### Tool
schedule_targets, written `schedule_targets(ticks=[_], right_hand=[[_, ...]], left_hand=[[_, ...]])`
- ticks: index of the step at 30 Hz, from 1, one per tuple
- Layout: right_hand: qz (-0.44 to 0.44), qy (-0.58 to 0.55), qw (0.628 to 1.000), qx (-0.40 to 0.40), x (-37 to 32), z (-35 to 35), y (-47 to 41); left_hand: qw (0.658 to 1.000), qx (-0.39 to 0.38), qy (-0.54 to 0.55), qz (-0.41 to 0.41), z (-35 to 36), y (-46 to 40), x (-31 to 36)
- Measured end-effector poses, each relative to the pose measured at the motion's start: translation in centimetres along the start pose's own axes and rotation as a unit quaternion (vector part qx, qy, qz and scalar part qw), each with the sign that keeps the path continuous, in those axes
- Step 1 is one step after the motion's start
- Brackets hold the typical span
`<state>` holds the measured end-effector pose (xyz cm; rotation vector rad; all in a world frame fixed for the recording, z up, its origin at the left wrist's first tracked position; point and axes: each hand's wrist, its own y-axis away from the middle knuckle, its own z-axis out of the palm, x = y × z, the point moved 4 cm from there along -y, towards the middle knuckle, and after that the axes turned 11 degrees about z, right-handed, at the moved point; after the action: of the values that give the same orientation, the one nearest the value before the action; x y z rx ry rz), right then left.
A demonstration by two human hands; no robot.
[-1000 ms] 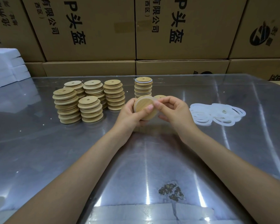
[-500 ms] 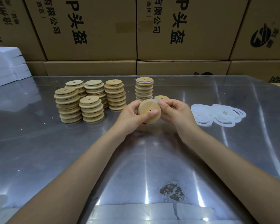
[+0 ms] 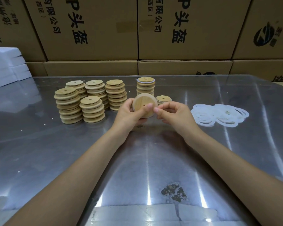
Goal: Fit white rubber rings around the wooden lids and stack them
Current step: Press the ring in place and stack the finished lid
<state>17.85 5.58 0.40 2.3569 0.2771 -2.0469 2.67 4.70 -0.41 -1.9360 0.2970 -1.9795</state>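
At the far left edge sits a stack of white foam blocks [image 3: 6, 66], matte and square-cornered, against a wall of brown cardboard cartons [image 3: 95, 28] printed with black characters. On the glossy, reflective tabletop [image 3: 39, 152] stand five stacks of bare wooden lids [image 3: 90, 98]: round, pale, smooth discs with stepped rims and a small centre hole, piled in slightly uneven columns close beside one another.

Just right of them, the left hand [image 3: 129, 115] grips a wooden lid [image 3: 142, 103] held on edge above the table, its flat grained face turned toward the camera, thumb across the face near the centre hole and fingers curled behind. The right hand [image 3: 173, 114] meets it at the lid's right rim, thumb and forefinger pinched together there; whether they hold a rubber ring is too fine to tell.

Behind the hands rises a stack of ringed lids [image 3: 145, 86], a thin white band showing under its top disc, and a single low lid [image 3: 163, 99] lies just beside it, also edged in white.

Well to the right, a loose heap of white rubber rings [image 3: 219, 115], flat, thin and translucent, lies overlapping on the table.

A mottled brown patch [image 3: 174, 192] marks the tabletop near the front edge.
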Motion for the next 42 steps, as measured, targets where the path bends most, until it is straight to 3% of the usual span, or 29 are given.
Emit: schedule_targets(ticks=[6,13,17,23,30,32,35,39,42], right_hand=[[-0.017,-0.005,0.999,0.033,0.2,-0.4,-0.3],[0.067,-0.044,0.995,0.052,1.5,-1.0,-0.9],[0.051,-0.015,0.997,0.061,1.7,-1.1,-1.1],[0.024,0.143,0.988,0.045,1.9,0.5,-1.1],[-0.004,0.094,0.992,0.084,2.2,-0.1,-2.6],[-0.008,0.092,0.989,0.118,2.2,-0.8,-3.8],[0.005,0.132,0.975,0.180,2.4,-2.1,-5.8],[0.015,0.192,0.957,0.216,2.6,-2.8,-8.3],[0.015,0.240,0.945,0.221,2.6,-2.8,-9.5]], left_hand=[[0.997,-0.063,-0.035,-0.003,0.8,0.3,0.0],[0.986,-0.149,-0.073,0.024,1.2,0.2,-0.3],[0.987,-0.114,-0.098,0.047,1.4,0.1,-0.6],[0.964,-0.062,-0.233,0.116,1.1,0.2,-0.5],[0.957,-0.101,-0.246,0.113,1.8,0.4,-0.4],[0.934,-0.083,-0.320,0.133,1.3,0.2,0.1],[0.848,-0.029,-0.498,0.180,-0.7,-0.3,1.3],[0.740,0.040,-0.656,0.146,-3.9,-1.2,2.2],[0.721,0.078,-0.684,0.082,-5.7,-1.4,2.2]])
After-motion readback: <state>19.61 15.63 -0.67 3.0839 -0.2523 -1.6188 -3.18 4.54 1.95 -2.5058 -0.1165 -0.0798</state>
